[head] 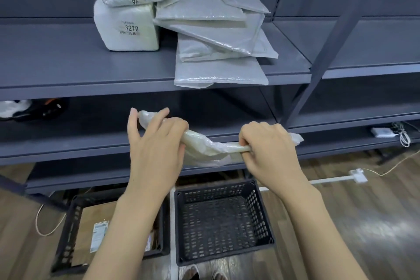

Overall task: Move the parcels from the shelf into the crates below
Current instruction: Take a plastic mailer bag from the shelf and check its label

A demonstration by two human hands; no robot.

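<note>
I have one soft plastic-wrapped parcel (211, 146) clamped between both hands: my left hand (156, 143) curls round its left end with the thumb standing free, and my right hand (272, 150) is fisted tightly on its right end, the wrap bunched between them. The parcel hangs in front of the lower shelves, above the right crate (223, 223) that sits just below my hands.

By my reckoning the job is early to midway. That right crate looks bare inside, while the left crate (75, 229), below my left forearm, already holds brown cardboard parcels (95, 232) with a printed label. Plenty remains on the shelf (79, 68) above my hands: a heap of flat grey mailers (218, 36) slumping over the front edge, and to their left two white blocky parcels (127, 18) stacked, with a dark bag on top.

Nothing seems to block the drop into the right crate. Off to the right, a white power strip (359, 176) and cords lie on the floor, well apart from the crates.
</note>
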